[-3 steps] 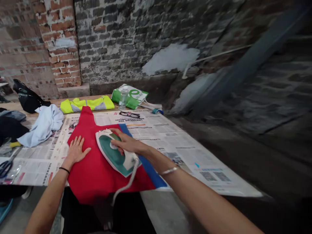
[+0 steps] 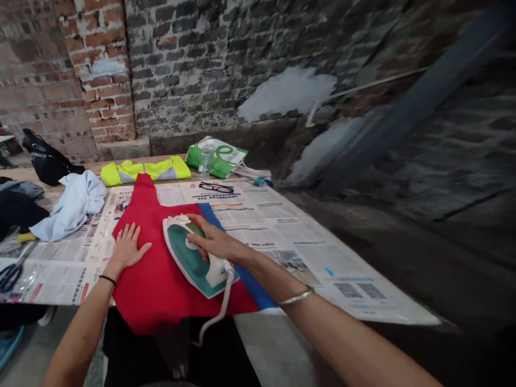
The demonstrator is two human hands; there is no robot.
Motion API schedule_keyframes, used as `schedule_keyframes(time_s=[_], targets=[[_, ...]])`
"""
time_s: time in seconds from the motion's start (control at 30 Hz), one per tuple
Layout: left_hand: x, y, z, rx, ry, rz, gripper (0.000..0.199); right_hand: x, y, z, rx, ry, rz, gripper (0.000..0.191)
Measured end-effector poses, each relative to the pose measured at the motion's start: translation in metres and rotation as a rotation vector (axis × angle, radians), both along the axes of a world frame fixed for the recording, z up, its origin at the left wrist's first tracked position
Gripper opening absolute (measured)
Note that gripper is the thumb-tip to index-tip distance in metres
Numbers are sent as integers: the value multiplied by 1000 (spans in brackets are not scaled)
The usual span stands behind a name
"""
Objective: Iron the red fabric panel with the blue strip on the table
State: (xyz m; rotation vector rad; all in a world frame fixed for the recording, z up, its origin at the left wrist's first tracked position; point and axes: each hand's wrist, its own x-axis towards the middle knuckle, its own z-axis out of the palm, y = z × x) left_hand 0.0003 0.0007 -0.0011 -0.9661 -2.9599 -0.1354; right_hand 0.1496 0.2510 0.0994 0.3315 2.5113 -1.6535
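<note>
One iron (image 2: 184, 252), held by the curled right grip (image 2: 214, 239), has slid slightly rightward on the red cloth (image 2: 151, 285), which overhangs the bench's (image 2: 92, 167) near edge beneath the spread, empty left grip (image 2: 127, 249), with open newspaper (image 2: 262, 215) beyond the cloth's blue band (image 2: 260, 296).

Iron (image 2: 186, 252) on cloth (image 2: 157, 285), eyeglasses (image 2: 216, 187) behind the iron, bottle (image 2: 205, 164) before bag (image 2: 226, 162), scissors (image 2: 16, 267) far left

Newspapers (image 2: 278, 242) across wooden table (image 2: 92, 167)
</note>
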Motion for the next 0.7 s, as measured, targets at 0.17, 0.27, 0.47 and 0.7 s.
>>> schedule_keyframes(time_s=[0.17,0.27,0.47,0.7], targets=[[-1,0,3,-4,1,2,79,-31,-11,11,57,-12,-173,62],[-2,-1,7,-9,-1,3,79,-54,-17,19,71,-21,-276,64],[-12,6,17,-12,0,21,77,-23,-24,15,59,-18,-194,63],[-40,-7,34,96,38,-126,92,27,-21,33,191,27,-127,64]])
